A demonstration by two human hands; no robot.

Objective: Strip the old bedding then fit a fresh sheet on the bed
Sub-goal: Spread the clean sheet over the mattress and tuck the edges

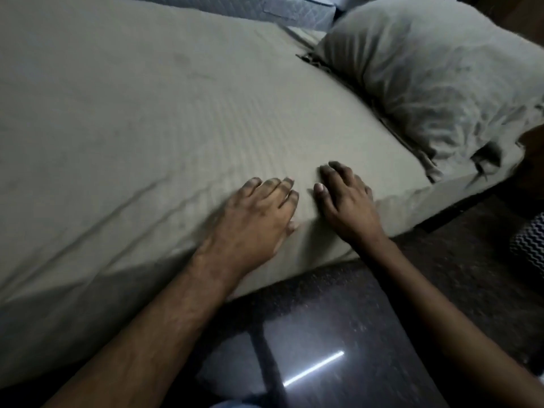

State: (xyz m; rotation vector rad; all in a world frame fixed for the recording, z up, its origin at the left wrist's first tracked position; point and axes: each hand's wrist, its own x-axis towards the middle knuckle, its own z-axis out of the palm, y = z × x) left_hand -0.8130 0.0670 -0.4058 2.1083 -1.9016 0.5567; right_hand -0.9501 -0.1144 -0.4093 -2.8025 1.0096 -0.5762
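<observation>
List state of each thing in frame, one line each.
Grey-green fabric sheet: on the mattress, long creases at the near left.
Grey-green pillow: lying at the bed's far right end, wrinkled.
Left hand: flat on the sheet, fingers straight.
Right hand: flat on the sheet near the edge, no grip.
Quilted blue-grey mattress: bare, behind the bed.

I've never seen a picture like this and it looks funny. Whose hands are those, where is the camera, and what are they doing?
The camera sits on a person's head and looks down, so you see that person's own arms. The left hand and the right hand lie flat, side by side, on a grey-green sheet near the bed's edge. Neither hand holds anything. A pillow rests at the bed's far right end. Below the bed is a dark shiny floor.
</observation>
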